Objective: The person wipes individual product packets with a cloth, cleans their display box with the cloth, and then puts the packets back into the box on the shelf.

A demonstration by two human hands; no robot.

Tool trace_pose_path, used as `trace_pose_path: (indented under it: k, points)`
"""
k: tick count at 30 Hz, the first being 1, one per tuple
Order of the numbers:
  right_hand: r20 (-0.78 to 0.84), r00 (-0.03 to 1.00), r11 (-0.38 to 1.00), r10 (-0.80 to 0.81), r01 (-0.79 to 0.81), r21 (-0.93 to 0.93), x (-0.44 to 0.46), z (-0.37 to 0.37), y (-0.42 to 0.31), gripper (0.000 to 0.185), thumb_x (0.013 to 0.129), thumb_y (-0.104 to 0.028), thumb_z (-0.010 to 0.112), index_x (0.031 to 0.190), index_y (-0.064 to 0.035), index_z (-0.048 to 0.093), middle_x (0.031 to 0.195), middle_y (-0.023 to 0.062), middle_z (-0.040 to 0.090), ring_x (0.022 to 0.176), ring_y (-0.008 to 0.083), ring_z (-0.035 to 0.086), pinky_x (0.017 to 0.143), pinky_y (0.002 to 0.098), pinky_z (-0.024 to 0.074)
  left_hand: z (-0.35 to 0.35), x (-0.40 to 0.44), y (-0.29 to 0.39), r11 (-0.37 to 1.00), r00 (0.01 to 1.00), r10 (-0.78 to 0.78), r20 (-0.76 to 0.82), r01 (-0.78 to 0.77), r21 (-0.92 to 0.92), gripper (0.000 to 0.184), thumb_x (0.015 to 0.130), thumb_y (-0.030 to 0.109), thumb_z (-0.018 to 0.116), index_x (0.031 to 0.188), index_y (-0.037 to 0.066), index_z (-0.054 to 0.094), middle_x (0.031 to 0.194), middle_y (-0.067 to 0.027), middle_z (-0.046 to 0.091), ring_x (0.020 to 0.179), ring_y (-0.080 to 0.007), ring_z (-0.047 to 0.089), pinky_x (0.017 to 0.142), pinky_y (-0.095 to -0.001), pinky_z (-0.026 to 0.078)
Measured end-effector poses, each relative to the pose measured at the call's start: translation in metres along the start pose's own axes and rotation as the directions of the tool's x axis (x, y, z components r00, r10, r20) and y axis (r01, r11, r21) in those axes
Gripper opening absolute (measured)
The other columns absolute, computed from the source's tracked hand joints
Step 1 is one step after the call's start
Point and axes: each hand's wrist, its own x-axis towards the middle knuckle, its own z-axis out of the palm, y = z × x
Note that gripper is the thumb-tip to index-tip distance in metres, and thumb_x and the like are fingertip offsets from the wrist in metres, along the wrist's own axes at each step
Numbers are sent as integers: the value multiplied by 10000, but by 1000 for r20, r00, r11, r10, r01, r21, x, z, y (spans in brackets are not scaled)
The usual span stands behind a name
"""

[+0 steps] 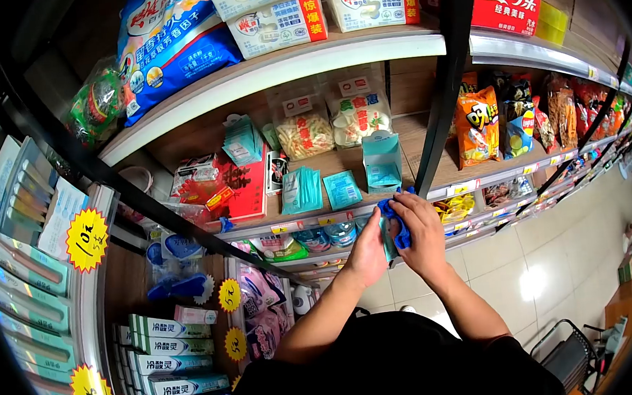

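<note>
At left we are seeing toothpaste boxes (pixel 173 345), then teal packets (pixel 301 191) on the shelf (pixel 414 147); before it, our left hand (pixel 369 254) is gripping a teal piece (pixel 389 244), and our right hand (pixel 424 227), close beside, is holding a blue cloth (pixel 402 237) against it

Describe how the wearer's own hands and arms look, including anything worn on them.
The left hand and right hand are human and ungloved, with no visible watch or bracelet. The left forearm and right forearm are bare up to roughly the elbows, where a black top covers the rest; no print shows on it.
</note>
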Motion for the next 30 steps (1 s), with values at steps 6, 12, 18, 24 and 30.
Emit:
trace_pose_path:
  k: [6,12,18,24,30]
  points:
    - [82,994,998,-67,67,8,-20,1,-13,448,790,-45,757,1235,-49,704,1311,139,677,1254,368,621,1060,481,485,-8,9,20,1000,998,14,55,-15,19,589,1105,532,418,1465,73,499,1327,-62,645,1167,-174,631,1047,-361,488]
    - [171,980,994,-106,105,18,-44,3,-12,584,719,-47,778,1292,-50,661,1369,142,638,1295,354,592,1089,510,455,-11,14,17,999,999,46,23,-46,22,568,1097,466,446,1469,41,498,1353,-105,659,1202,-242,643,1046,-401,502]
    - [25,1000,1000,-12,13,-22,-13,-6,-4,542,724,-16,750,1260,-32,670,1336,155,657,1258,376,604,1057,491,472,7,6,8,1000,997,20,-71,-21,-18,405,1081,368,508,1388,106,543,1221,-19,681,1055,-130,662,761,-257,539]
    - [132,986,995,-104,104,10,-50,-5,-13,489,780,-57,777,1258,-37,675,1315,161,663,1219,367,627,1023,483,503,6,14,27,989,990,144,16,-143,-37,483,1085,347,503,1435,15,531,1380,-135,658,1214,-274,659,1069,-426,491]
    - [18,998,981,62,-64,184,-55,-15,-10,364,873,-38,708,1236,-30,683,1264,185,689,1161,400,659,1011,477,513,-1,16,28,984,983,177,-43,-177,4,404,1094,351,540,1382,69,571,1323,-81,673,1202,-257,656,1052,-442,501]
